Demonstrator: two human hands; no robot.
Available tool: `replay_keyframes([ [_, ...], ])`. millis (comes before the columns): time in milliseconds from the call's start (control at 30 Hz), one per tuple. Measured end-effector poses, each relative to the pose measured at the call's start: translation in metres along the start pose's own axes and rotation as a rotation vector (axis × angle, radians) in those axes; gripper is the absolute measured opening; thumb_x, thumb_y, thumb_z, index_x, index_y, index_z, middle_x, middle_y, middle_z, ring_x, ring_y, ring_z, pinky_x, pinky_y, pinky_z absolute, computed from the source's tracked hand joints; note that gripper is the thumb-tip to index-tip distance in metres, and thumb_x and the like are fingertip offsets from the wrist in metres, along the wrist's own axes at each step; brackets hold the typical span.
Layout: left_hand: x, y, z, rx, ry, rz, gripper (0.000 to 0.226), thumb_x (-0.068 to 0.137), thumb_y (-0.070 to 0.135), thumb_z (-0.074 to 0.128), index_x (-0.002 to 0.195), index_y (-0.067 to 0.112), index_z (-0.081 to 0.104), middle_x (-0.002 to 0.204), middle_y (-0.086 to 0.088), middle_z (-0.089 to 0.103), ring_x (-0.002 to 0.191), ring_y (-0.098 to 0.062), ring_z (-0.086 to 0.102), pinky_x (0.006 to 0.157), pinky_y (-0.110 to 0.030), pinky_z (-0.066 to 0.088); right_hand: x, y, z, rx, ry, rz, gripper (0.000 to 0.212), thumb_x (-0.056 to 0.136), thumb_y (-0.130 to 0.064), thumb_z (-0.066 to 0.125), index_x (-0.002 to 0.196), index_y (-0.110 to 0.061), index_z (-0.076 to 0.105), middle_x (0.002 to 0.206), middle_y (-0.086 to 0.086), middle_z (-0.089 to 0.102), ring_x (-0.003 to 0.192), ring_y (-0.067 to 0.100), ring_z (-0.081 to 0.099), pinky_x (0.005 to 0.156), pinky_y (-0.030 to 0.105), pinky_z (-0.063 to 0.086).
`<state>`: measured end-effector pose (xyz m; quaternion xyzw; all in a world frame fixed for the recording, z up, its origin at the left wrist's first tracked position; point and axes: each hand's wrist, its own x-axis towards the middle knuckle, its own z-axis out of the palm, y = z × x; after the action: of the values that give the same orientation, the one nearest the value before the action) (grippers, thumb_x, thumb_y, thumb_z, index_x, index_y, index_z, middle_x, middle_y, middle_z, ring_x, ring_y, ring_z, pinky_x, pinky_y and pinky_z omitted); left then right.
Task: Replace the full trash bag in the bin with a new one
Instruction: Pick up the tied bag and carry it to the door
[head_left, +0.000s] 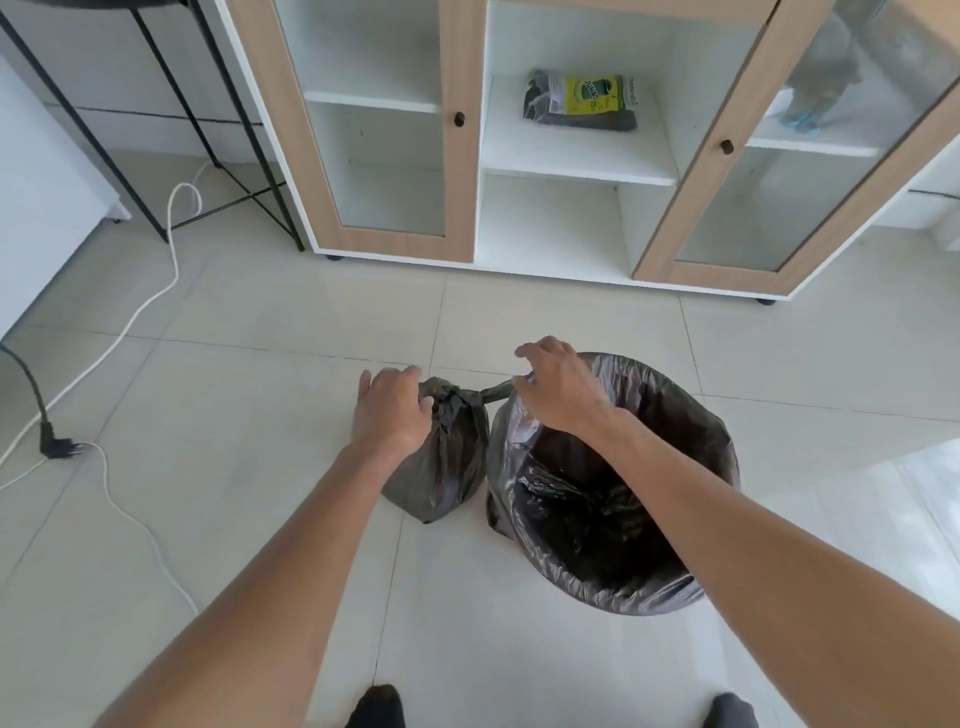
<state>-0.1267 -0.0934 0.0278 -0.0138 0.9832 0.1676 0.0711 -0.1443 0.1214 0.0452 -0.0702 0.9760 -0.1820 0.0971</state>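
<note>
Head view: your left hand is closed around the knotted neck of the full trash bag, fingers wrapped on the left side of the knot. Your right hand pinches one tail of that knot between thumb and forefinger, other fingers spread loose above it; the tail is stretched taut between both hands.

The full bag sits on the tile floor, just left of the bin and touching its liner. It's small, dark grey, tied at the top.

The bin is already lined with a new dark bag, rim folded over the outside edge all around, mouth open, crumpled plastic visible inside. Your right forearm crosses over the bin's left rim.

Behind it, a white cabinet with wood-framed glass doors, the right door swung open. A pack of trash bags with a yellow label lies on the middle shelf.

White cable runs across the floor at left, a black plug lying next to it. Your feet, in dark socks, show at the bottom edge.
</note>
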Motion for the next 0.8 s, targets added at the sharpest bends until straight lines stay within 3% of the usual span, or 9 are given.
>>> replay_keyframes([
  [100, 0.028, -0.014, 0.018, 0.327, -0.097, 0.111, 0.049, 0.097, 0.034, 0.055, 0.138, 0.009, 0.046, 0.137, -0.011, 0.055, 0.145, -0.028, 0.028, 0.122, -0.045, 0.005, 0.059, -0.016, 0.028, -0.12, -0.146, -0.038, 0.043, 0.095, -0.019, 0.05, 0.137, -0.009, 0.05, 0.135, 0.013, 0.05, 0.128, 0.031, 0.045, 0.104, 0.04, 0.042],
  [167, 0.036, -0.017, 0.025, 0.529, -0.201, 0.122, 0.062, 0.096, 0.044, 0.055, 0.143, 0.006, 0.04, 0.136, -0.012, 0.056, 0.14, -0.031, 0.037, 0.119, -0.049, 0.009, 0.079, -0.017, 0.044, -0.317, -0.3, -0.038, 0.038, 0.089, -0.013, 0.051, 0.127, -0.008, 0.057, 0.125, 0.014, 0.055, 0.122, 0.03, 0.047, 0.107, 0.039, 0.036],
  [233, 0.05, -0.021, 0.03, 0.581, -0.304, 0.072, 0.045, 0.098, 0.043, 0.054, 0.127, 0.009, 0.053, 0.107, -0.005, 0.066, 0.111, -0.025, 0.06, 0.111, -0.045, 0.025, 0.097, -0.015, 0.058, -0.488, -0.474, -0.009, 0.027, 0.085, -0.01, 0.051, 0.109, -0.009, 0.063, 0.112, 0.01, 0.061, 0.113, 0.029, 0.052, 0.113, 0.044, 0.028],
  [333, 0.069, -0.034, 0.032, 0.453, -0.475, -0.015, 0.027, 0.103, 0.038, 0.046, 0.099, 0.014, 0.057, 0.088, -0.001, 0.055, 0.084, -0.023, 0.056, 0.08, -0.032, 0.04, 0.113, -0.016, 0.069, -0.554, -0.634, 0.031, 0.015, 0.084, -0.001, 0.047, 0.075, -0.012, 0.052, 0.078, 0.002, 0.054, 0.086, 0.024, 0.054, 0.115, 0.052, 0.019],
  [467, 0.083, -0.057, 0.027, 0.165, -0.579, -0.097, 0.039, 0.104, 0.04, 0.037, 0.095, 0.009, 0.058, 0.096, -0.009, 0.065, 0.087, -0.027, 0.06, 0.077, -0.035, 0.046, 0.121, -0.021, 0.066, -0.482, -0.534, -0.018, 0.019, 0.089, 0.004, 0.047, 0.078, -0.009, 0.055, 0.071, 0.001, 0.048, 0.078, 0.023, 0.051, 0.101, 0.042, 0.04],
  [533, 0.083, -0.064, 0.015, 0.008, -0.565, -0.132, 0.043, 0.105, 0.039, 0.035, 0.089, 0.006, 0.058, 0.088, -0.011, 0.064, 0.083, -0.03, 0.06, 0.076, -0.036, 0.045, 0.121, -0.032, 0.051, -0.387, -0.473, -0.008, 0.018, 0.09, 0.005, 0.047, 0.093, -0.006, 0.062, 0.072, 0.001, 0.05, 0.074, 0.023, 0.054, 0.074, 0.034, 0.048],
  [600, 0.077, -0.064, -0.009, -0.065, -0.521, -0.155, 0.047, 0.105, 0.038, 0.034, 0.074, 0.007, 0.051, 0.069, -0.007, 0.053, 0.069, -0.029, 0.051, 0.066, -0.033, 0.039, 0.118, -0.049, 0.025, -0.332, -0.444, 0.002, 0.02, 0.089, 0.006, 0.046, 0.095, -0.006, 0.062, 0.073, 0.002, 0.052, 0.069, 0.022, 0.055, 0.058, 0.03, 0.042],
  [700, 0.067, -0.049, -0.07, -0.087, -0.44, -0.167, 0.053, 0.104, 0.044, 0.034, 0.061, 0.013, 0.031, 0.056, -0.002, 0.036, 0.054, -0.023, 0.036, 0.056, -0.031, 0.029, 0.107, -0.076, -0.026, -0.278, -0.397, 0.043, 0.018, 0.09, 0.007, 0.046, 0.09, -0.007, 0.058, 0.071, 0.001, 0.054, 0.061, 0.017, 0.053, 0.055, 0.03, 0.043],
  [800, 0.051, -0.025, -0.149, -0.11, -0.379, -0.175, 0.056, 0.103, 0.047, 0.031, 0.058, 0.014, 0.031, 0.054, -0.001, 0.037, 0.054, -0.022, 0.04, 0.056, -0.031, 0.03, 0.087, -0.104, -0.091, -0.226, -0.351, 0.082, 0.012, 0.091, 0.003, 0.051, 0.096, -0.005, 0.058, 0.071, 0.002, 0.056, 0.063, 0.018, 0.058, 0.052, 0.029, 0.044],
])
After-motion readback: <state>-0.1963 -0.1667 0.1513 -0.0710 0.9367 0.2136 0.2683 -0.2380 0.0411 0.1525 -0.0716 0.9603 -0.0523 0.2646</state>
